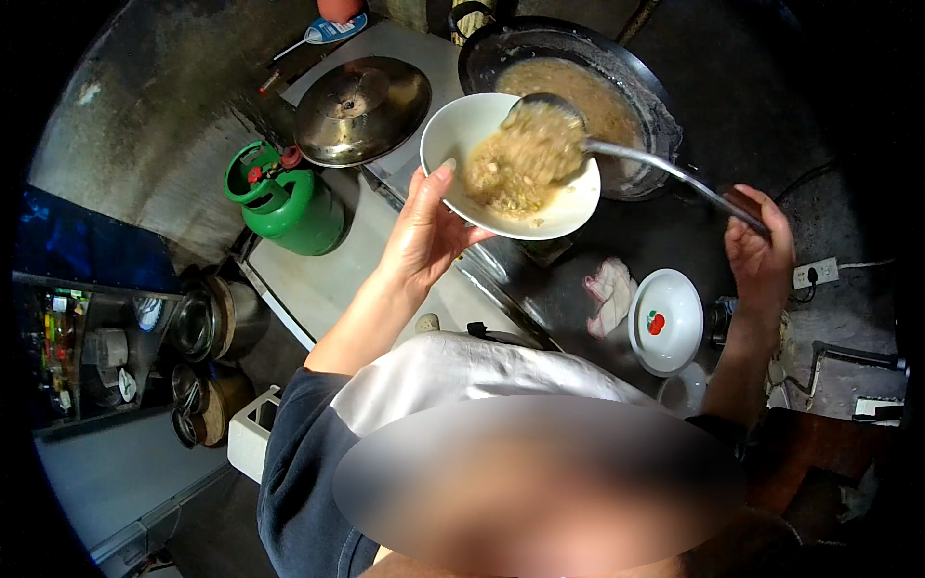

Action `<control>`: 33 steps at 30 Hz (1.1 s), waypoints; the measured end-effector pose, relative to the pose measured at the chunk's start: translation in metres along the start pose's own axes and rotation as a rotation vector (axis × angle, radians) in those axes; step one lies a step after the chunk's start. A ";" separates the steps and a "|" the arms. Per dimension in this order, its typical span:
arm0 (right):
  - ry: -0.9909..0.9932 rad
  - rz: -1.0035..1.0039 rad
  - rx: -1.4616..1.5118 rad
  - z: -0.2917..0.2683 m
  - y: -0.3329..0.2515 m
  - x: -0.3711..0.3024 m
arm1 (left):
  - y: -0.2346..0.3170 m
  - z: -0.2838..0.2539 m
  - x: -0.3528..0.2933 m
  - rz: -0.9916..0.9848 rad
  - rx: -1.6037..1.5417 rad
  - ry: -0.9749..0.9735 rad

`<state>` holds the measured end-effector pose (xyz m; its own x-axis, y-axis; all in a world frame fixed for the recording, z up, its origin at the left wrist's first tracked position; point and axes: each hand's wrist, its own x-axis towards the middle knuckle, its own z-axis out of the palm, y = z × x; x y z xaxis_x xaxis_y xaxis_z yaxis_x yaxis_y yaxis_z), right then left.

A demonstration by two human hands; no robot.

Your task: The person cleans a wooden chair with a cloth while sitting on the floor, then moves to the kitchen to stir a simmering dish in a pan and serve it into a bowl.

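My left hand (427,226) grips a white bowl (446,125) by its near-left rim, thumb on the edge and fingers underneath. Thick, pale brown porridge-like food (506,183) lies in the bowl. My right hand (758,241) is closed round the handle of a metal ladle (665,166). The ladle's head is over the bowl, tipped, with food blurred by motion at its lip. Just beyond the bowl sits a large dark wok (665,101) holding more of the same food.
A metal lid (361,111) lies on the counter at the left, near a green gas cylinder (299,217). Right of centre are a crumpled white cloth (609,294) and a white dish (668,337) with a red motif. A wall socket (815,274) is at the far right.
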<state>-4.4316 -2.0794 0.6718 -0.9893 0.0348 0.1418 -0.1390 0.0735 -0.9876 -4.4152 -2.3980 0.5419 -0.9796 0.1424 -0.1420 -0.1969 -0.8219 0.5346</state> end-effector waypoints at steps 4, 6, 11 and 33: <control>-0.165 -0.312 -0.251 0.005 -0.002 -0.021 | 0.000 0.004 -0.001 -0.008 0.039 0.016; -0.139 -0.538 -0.333 0.006 -0.002 -0.025 | -0.002 0.000 0.000 -0.013 0.034 -0.017; -0.069 -0.590 -0.517 0.012 0.014 -0.001 | -0.002 -0.004 -0.004 0.007 0.069 0.018; 0.150 0.316 0.385 0.009 0.114 0.109 | -0.002 -0.004 -0.007 -0.021 0.038 0.021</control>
<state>-4.5556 -2.0765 0.5735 -0.9723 0.1406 -0.1868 0.1308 -0.3347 -0.9332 -4.4074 -2.3997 0.5388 -0.9742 0.1470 -0.1710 -0.2190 -0.7973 0.5625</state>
